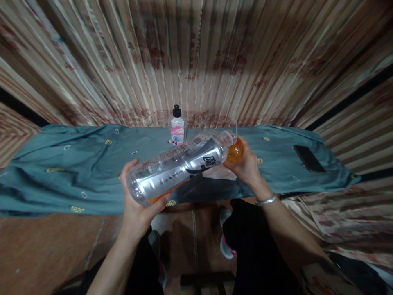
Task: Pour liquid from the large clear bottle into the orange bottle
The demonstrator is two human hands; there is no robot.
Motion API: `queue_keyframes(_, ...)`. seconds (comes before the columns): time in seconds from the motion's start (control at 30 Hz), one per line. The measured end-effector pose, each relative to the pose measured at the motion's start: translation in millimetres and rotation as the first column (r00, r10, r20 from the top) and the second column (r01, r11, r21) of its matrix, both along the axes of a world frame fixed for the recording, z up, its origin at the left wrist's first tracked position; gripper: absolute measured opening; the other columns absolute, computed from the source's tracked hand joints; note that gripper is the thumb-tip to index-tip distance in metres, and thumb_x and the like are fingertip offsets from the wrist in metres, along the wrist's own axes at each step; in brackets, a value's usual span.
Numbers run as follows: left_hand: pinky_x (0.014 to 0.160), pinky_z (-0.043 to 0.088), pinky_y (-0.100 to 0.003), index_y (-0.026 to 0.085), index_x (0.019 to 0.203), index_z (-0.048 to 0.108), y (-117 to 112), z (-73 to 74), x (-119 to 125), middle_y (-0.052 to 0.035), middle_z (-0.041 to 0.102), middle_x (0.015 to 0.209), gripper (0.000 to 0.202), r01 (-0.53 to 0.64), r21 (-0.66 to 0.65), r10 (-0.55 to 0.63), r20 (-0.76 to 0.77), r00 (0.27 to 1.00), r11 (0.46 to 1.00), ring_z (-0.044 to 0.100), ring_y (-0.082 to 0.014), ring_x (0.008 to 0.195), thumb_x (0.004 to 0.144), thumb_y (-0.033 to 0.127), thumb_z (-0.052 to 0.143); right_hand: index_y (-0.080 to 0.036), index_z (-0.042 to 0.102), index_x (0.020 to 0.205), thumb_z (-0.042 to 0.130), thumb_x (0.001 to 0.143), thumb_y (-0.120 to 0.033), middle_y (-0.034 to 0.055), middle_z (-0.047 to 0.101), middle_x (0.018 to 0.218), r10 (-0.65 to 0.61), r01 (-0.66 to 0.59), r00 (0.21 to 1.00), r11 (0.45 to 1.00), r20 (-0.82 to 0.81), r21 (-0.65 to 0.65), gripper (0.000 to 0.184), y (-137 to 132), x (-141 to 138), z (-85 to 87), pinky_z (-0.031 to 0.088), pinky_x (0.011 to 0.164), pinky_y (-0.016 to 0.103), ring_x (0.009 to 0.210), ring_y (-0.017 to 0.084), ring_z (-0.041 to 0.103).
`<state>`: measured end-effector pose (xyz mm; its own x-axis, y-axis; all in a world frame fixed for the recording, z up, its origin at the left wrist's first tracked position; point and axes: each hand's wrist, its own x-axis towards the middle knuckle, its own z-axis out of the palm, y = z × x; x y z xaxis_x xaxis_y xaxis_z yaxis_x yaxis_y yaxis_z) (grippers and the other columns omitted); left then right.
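Observation:
My left hand grips the base of a large clear plastic bottle that is tipped almost flat, its neck pointing right. A thin line of orange liquid lies along the bottle's lower side. The bottle's mouth meets a small glass of orange liquid, which my right hand holds from below with fingers wrapped round it. A silver bracelet sits on my right wrist. Both hands hover over the front edge of a table under a teal cloth.
A small bottle with a black cap and pink label stands at the back of the table. A dark phone lies flat at the right end. Striped curtains surround the table. My legs and shoes are below on a brown floor.

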<state>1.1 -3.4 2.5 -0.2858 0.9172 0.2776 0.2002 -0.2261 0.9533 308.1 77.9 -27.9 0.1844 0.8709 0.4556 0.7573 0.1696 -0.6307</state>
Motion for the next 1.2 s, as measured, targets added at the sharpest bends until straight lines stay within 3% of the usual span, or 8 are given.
queue_keyframes(0.17,0.090,0.059,-0.043,0.025,0.136,0.045,0.1,1.5,1.8,-0.0071,0.064,0.114,0.101,0.000,-0.006,0.000,0.013,1.000,1.000,0.068,-0.0286,0.100,0.048,0.032,0.092,-0.021,0.050,0.150,0.085,0.067,-0.041,0.0164,0.075,0.135,-0.005,0.004,1.000,0.998,-0.017,-0.055,0.093,-0.6,-0.6,2.7,0.062,0.104,0.057,0.118,0.040,0.076)
queue_keyframes(0.5,0.093,0.057,-0.045,0.026,0.137,0.045,1.5,-3.3,-1.2,-0.0073,0.061,0.117,0.102,0.007,0.001,-0.007,-0.022,1.000,1.000,0.065,-0.0282,0.102,0.048,0.033,0.094,-0.023,0.051,0.149,0.086,0.066,-0.040,0.0136,0.076,0.135,0.003,-0.003,1.000,1.000,-0.003,0.022,0.092,1.9,1.0,-4.3,0.063,0.103,0.054,0.119,0.038,0.076)
queue_keyframes(0.73,0.101,0.057,-0.044,0.025,0.143,0.042,0.9,-10.8,-6.6,-0.0105,0.058,0.130,0.105,0.047,-0.012,-0.047,-0.041,0.998,0.999,0.065,-0.0295,0.114,0.053,0.033,0.095,-0.020,0.050,0.150,0.085,0.065,-0.042,0.0162,0.076,0.134,-0.005,0.005,1.000,1.000,0.000,-0.012,0.094,1.5,1.3,-2.1,0.064,0.100,0.055,0.117,0.040,0.076)
queue_keyframes(1.2,0.098,0.058,-0.043,0.024,0.145,0.039,1.2,-12.4,-7.6,-0.0086,0.063,0.124,0.105,0.077,-0.001,-0.077,-0.047,0.996,0.997,0.068,-0.0284,0.109,0.056,0.031,0.095,-0.022,0.049,0.150,0.083,0.066,-0.038,0.0144,0.075,0.134,0.001,-0.001,1.000,0.999,-0.005,-0.041,0.092,0.6,0.7,1.8,0.063,0.101,0.054,0.118,0.039,0.076)
